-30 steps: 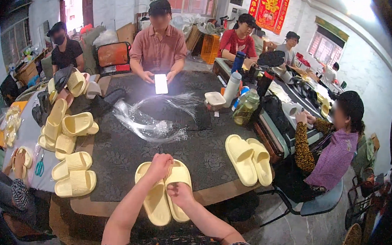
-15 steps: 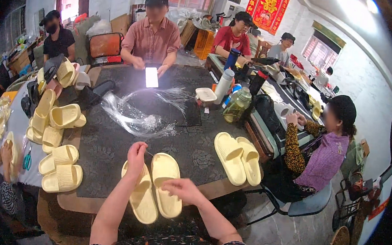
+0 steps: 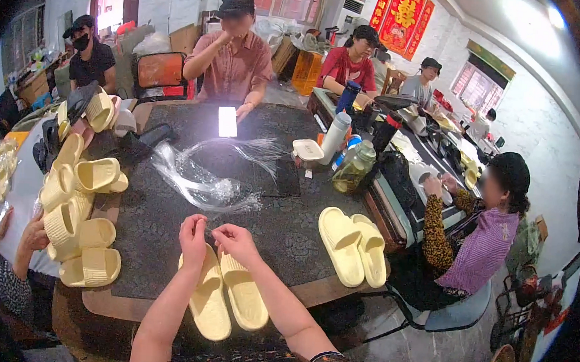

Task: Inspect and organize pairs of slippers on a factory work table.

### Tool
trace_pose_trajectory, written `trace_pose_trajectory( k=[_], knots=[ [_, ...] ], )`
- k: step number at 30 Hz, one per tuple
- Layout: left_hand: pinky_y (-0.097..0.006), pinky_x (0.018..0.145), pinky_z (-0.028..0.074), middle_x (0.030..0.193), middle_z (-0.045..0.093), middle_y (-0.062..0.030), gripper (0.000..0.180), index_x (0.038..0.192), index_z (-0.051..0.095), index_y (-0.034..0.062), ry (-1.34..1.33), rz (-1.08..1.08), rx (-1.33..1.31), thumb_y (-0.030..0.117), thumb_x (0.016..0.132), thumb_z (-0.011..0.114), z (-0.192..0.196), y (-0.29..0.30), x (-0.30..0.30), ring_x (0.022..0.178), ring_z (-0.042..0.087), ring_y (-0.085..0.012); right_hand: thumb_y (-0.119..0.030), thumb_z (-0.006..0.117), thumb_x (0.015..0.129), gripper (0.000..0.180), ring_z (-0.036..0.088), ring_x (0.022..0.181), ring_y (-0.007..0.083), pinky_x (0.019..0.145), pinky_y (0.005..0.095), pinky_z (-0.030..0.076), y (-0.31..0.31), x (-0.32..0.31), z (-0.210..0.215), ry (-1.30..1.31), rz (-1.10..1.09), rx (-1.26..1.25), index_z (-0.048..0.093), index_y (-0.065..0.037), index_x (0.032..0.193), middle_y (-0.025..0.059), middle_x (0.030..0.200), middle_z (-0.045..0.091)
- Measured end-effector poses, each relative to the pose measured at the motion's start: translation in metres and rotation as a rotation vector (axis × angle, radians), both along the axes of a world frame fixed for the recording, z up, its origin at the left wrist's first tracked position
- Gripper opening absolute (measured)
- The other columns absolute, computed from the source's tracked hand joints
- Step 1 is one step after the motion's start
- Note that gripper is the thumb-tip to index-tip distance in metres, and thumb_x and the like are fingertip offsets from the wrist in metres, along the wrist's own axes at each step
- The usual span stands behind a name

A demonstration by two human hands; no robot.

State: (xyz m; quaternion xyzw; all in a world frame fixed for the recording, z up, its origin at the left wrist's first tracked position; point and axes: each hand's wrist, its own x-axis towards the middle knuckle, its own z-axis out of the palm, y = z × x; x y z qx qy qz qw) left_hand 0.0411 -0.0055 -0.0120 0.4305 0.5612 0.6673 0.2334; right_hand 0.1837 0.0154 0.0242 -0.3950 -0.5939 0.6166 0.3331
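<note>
Two pale yellow slippers, a left one (image 3: 210, 312) and a right one (image 3: 249, 304), lie side by side at the table's near edge, toes pointing away from me. Above their toe ends, my left hand (image 3: 194, 236) is pinched closed, fingertips up. Just beside it, my right hand (image 3: 233, 244) is also pinched, over the right slipper's strap. The fingertips of both hands nearly meet. Whatever they pinch is too small to make out. My hands and wrists hide most of both straps. Beyond them lies a bundle of clear plastic strands (image 3: 200, 185).
Another yellow slipper pair (image 3: 341, 247) sits to the right. Piled slippers (image 3: 92, 262) line the left, where a co-worker's hand (image 3: 34, 235) touches one. Across the table, a person holds a lit phone (image 3: 227, 122). Bottles (image 3: 354, 168) and a white container (image 3: 307, 150) stand back right.
My right hand has moved up from the right slipper to meet my left fingertips. At left, a co-worker's hand has reached the pile, where another slipper now sits. The person opposite has raised a hand.
</note>
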Motion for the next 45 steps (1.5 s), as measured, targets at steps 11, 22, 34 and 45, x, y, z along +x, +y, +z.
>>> trace_pose_trajectory(
  k=[11,22,34,45],
  knots=[
    [-0.021,0.059,0.039,0.080,0.053,0.0036,0.009,0.099,0.058,0.0045,-0.311,-0.085,0.105,0.009,0.095,0.052,0.013,0.000,0.000,0.066,0.045,-0.0042,-0.016,0.064,0.089,0.016,0.056,0.068,0.0040,0.061,0.0205,0.045,0.013,-0.002,-0.011,0.091,-0.128,0.139,0.065,-0.002,0.097,-0.0024,0.075,0.062],
    [-0.018,0.052,0.031,0.074,0.053,0.0087,0.009,0.094,0.066,0.0047,-0.175,-0.103,0.001,0.009,0.090,0.060,0.015,0.002,0.001,0.061,0.040,-0.0003,-0.011,0.057,0.093,0.024,0.058,0.075,0.0047,0.066,0.0197,0.048,0.008,-0.006,-0.010,0.234,-0.063,0.285,0.062,-0.002,0.115,-0.0004,0.085,0.063],
    [-0.020,0.071,0.043,0.089,0.061,0.0000,0.011,0.094,0.068,0.0006,-0.266,-0.131,-0.109,0.005,0.087,0.061,0.031,-0.012,-0.003,0.082,0.055,-0.0067,-0.010,0.059,0.092,0.012,0.057,0.069,0.0046,0.063,0.0201,0.048,0.001,-0.005,-0.004,0.183,-0.084,0.167,0.058,-0.001,0.101,-0.0003,0.080,0.061],
    [-0.021,0.071,0.044,0.086,0.064,-0.0024,0.015,0.098,0.069,0.0005,-0.127,-0.184,-0.057,0.009,0.086,0.065,0.028,-0.004,-0.003,0.079,0.057,-0.0071,-0.011,0.063,0.089,0.011,0.054,0.069,0.0030,0.062,0.0198,0.045,0.010,-0.003,-0.012,0.170,-0.194,0.191,0.063,-0.002,0.095,-0.0031,0.078,0.061]
  ],
)
